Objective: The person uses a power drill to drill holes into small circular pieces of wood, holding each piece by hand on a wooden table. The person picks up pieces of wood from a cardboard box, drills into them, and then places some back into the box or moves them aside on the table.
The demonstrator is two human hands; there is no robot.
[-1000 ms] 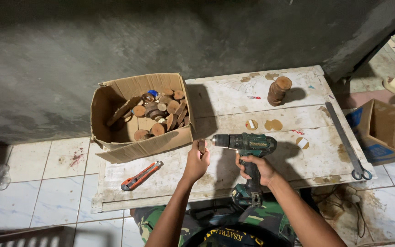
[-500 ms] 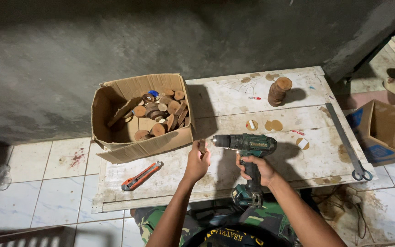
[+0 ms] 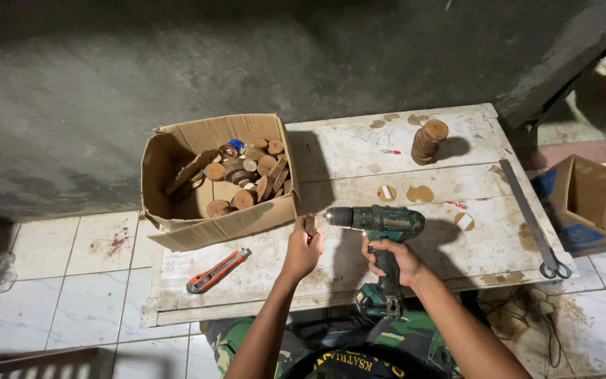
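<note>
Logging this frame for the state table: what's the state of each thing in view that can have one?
Left hand: closed on a small wooden piece held at the drill's tip.
Right hand: closed round the drill's handle.
Cordless drill: held level, pointing left.
Cardboard box: open, partly filled with wooden discs.
Utility knife: lying flat on the table.
Stack of discs: standing upright.

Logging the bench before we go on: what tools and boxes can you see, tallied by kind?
Cordless drill, in the right hand, its tip at the small wooden piece pinched in the left hand: 1
Utility knife: 1
Long scissors: 1
Cardboard boxes: 2
Total: 5
</note>
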